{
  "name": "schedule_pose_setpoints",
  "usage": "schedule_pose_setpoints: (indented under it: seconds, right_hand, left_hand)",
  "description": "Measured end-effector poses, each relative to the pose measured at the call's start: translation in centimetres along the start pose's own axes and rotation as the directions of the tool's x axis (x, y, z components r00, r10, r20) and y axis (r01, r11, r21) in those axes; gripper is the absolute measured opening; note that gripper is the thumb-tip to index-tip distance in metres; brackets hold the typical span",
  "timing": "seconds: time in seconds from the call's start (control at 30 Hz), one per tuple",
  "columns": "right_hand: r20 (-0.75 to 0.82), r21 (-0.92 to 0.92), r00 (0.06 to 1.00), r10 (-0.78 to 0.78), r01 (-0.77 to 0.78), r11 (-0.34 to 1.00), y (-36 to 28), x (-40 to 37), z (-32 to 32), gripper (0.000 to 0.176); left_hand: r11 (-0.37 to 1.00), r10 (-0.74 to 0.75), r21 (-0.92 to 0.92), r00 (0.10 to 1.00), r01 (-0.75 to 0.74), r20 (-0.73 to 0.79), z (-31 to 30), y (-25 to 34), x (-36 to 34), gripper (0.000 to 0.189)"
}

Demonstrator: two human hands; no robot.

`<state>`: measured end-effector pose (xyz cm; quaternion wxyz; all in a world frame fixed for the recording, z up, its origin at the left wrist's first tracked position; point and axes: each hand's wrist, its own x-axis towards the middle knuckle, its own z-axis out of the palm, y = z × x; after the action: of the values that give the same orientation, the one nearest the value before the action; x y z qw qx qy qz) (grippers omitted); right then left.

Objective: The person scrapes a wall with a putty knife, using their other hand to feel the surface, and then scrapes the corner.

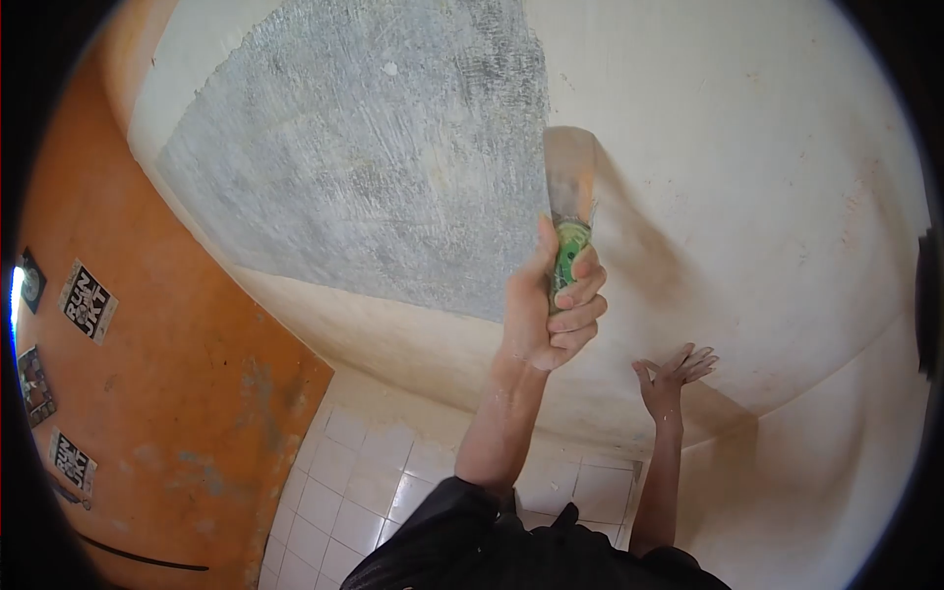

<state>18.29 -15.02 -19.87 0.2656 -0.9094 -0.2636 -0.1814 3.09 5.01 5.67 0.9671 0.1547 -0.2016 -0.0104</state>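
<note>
My left hand is wrapped round the green handle of a scraper, at the centre of the head view. The scraper's wide metal blade points up and lies against or close to the pale wall, right beside the edge of a rough grey patch. Flecks of white mark the skin of this hand and forearm. Lower right, my right hand has its fingers spread near the wall, with nothing in it; whether it touches the surface is unclear.
An orange wall with stickers and scuffed paint stands at the left. White floor tiles show below, beside my dark clothing. A dark object is at the far right edge.
</note>
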Motion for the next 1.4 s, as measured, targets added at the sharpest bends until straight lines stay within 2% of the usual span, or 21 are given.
schedule_pose_setpoints:
  seconds: [0.07, 0.13, 0.17, 0.23, 0.27, 0.33, 0.37, 0.43, 0.47, 0.53, 0.57, 0.67, 0.73, 0.8, 0.87, 1.0, 1.07, 1.1, 1.23, 1.3, 1.4]
  right_hand:
    - [0.021, 0.012, 1.0, 0.015, -0.015, 1.0, 0.1, 0.3, -0.2, 0.115]
    - [-0.054, -0.06, 0.997, -0.059, 0.056, 0.997, 0.7, 0.1, 0.7, 0.115]
    - [-0.058, -0.062, 0.997, -0.059, 0.055, 0.997, 1.2, 0.0, 0.9, 0.115]
    - [-0.128, 0.02, 0.982, -0.136, 0.139, 0.99, 1.7, 0.2, 1.4, 0.103]
    - [-0.128, 0.02, 0.983, -0.13, 0.134, 0.991, 1.5, 0.2, 1.3, 0.103]
    - [-0.136, -0.192, 0.971, -0.199, 0.171, 0.966, 0.9, 0.1, 0.8, 0.116]
    - [-0.133, -0.188, 0.97, -0.205, 0.178, 0.966, 0.8, -0.1, 0.9, 0.116]
    - [-0.087, -0.032, 0.995, -0.044, 0.041, 0.999, 0.8, 0.1, 1.1, 0.117]
    - [-0.089, -0.027, 0.995, -0.041, 0.039, 0.999, 0.7, 0.3, 1.4, 0.117]
    - [-0.098, -0.083, 0.993, -0.067, 0.059, 0.995, 0.7, 0.0, 1.2, 0.119]
    - [-0.106, -0.088, 0.992, -0.071, 0.062, 0.994, 0.8, 0.4, 1.0, 0.119]
    - [-0.148, -0.018, 0.982, -0.116, 0.115, 0.993, 0.4, 0.3, 0.8, 0.119]
    - [-0.177, -0.242, 0.957, -0.229, 0.183, 0.953, 0.5, 0.3, 0.6, 0.118]
    - [-0.155, -0.196, 0.971, -0.183, 0.151, 0.969, 0.4, 0.0, 0.4, 0.117]
    - [-0.143, -0.146, 0.98, -0.136, 0.115, 0.983, 0.4, 0.2, 0.6, 0.117]
    - [-0.216, -0.062, 0.962, -0.167, 0.158, 0.986, 0.9, 0.9, 1.0, 0.116]
    - [-0.184, -0.052, 0.969, -0.162, 0.155, 0.987, 0.9, -0.4, 1.0, 0.116]
    - [-0.177, -0.034, 0.976, -0.13, 0.126, 0.991, 0.6, -0.2, 0.9, 0.116]
    - [-0.182, -0.031, 0.98, -0.079, 0.074, 0.997, 0.4, 0.1, 1.1, 0.114]
    - [-0.204, -0.03, 0.974, -0.1, 0.096, 0.995, 0.6, 0.1, 1.1, 0.114]
    - [-0.242, -0.042, 0.962, -0.13, 0.123, 0.991, 0.4, 0.8, 1.2, 0.112]
  left_hand:
    - [1.0, 0.013, 0.018, 1.0, -0.013, -0.02, -0.3, -0.4, -0.6, 0.054]
    - [0.999, 0.041, 0.003, 0.989, -0.041, -0.139, -3.1, -1.9, -2.9, 0.053]
    - [0.999, 0.039, 0.004, 0.99, -0.039, -0.136, -4.6, -2.8, -4.3, 0.053]
    - [0.985, -0.029, -0.17, 0.995, 0.012, -0.098, -6.9, -3.7, -6.0, 0.053]
    - [0.985, -0.034, -0.171, 0.994, 0.017, -0.1, -6.4, -3.1, -5.5, 0.053]
    - [0.983, -0.052, -0.18, 0.997, 0.041, -0.057, -4.5, -1.7, -4.8, 0.053]
    - [0.983, -0.045, -0.178, 0.997, 0.034, -0.06, -3.9, -1.5, -5.1, 0.053]
    - [0.968, -0.125, -0.221, 0.992, 0.117, -0.026, -3.1, -0.8, -4.9, 0.053]
    - [0.969, -0.129, -0.217, 0.991, 0.119, -0.028, -3.4, -0.7, -5.1, 0.053]
    - [0.977, -0.097, -0.2, 0.987, 0.07, -0.127, -4.3, -1.7, -5.9, 0.053]
    - [0.977, -0.097, -0.199, 0.988, 0.072, -0.117, -4.6, -1.6, -5.5, 0.053]
    - [0.992, -0.061, -0.115, 0.992, 0.048, -0.111, -4.1, -1.0, -4.5, 0.055]
    - [0.986, 0.082, 0.157, 0.979, -0.052, -0.186, -1.9, 0.3, -1.9, 0.056]
    - [0.992, 0.023, 0.123, 0.991, -0.007, -0.133, -1.8, 0.8, -1.6, 0.056]
    - [0.991, 0.06, 0.129, 0.967, -0.029, -0.246, -2.1, -0.3, -2.7, 0.056]
    - [0.995, 0.052, 0.092, 0.951, -0.025, -0.304, -4.9, -1.7, -5.0, 0.056]
    - [0.965, 0.151, 0.248, 0.952, -0.083, -0.268, -3.6, -1.0, -4.0, 0.056]
    - [0.951, 0.201, 0.287, 0.932, -0.113, -0.301, -2.0, -0.3, -3.0, 0.055]
    - [0.944, 0.195, 0.312, 0.947, -0.111, -0.255, 0.2, 0.9, -2.7, 0.055]
    - [0.949, 0.195, 0.308, 0.892, -0.066, -0.408, -1.6, -0.5, -4.7, 0.054]
    - [0.96, 0.168, 0.275, 0.879, -0.044, -0.447, -2.0, -1.4, -5.6, 0.054]
